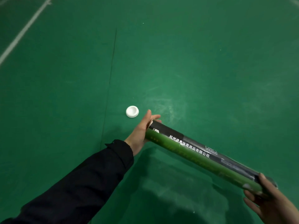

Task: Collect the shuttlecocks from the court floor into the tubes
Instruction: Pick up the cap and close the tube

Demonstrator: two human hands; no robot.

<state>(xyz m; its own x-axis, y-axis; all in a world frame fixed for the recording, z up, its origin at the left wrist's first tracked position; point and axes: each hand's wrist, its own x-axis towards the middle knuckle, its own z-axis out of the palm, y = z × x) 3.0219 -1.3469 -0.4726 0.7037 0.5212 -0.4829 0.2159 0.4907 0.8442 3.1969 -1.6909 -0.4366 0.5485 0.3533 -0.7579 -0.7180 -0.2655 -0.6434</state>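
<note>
A green-and-black shuttlecock tube (202, 152) is held level above the court floor (64, 86), right hand (267, 198) fingers curled round its near end, left hand (142, 131) fingers straight at its open far mouth, beside a white cap (132, 111); best kept steady while loading.

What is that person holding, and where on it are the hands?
A green and black shuttlecock tube. The right hand grips its near end; the left hand rests against the far, open end, fingers straight.

Green-black tube (202, 152) held slanted above floor, white cap (132, 111) lying nearby.
</note>
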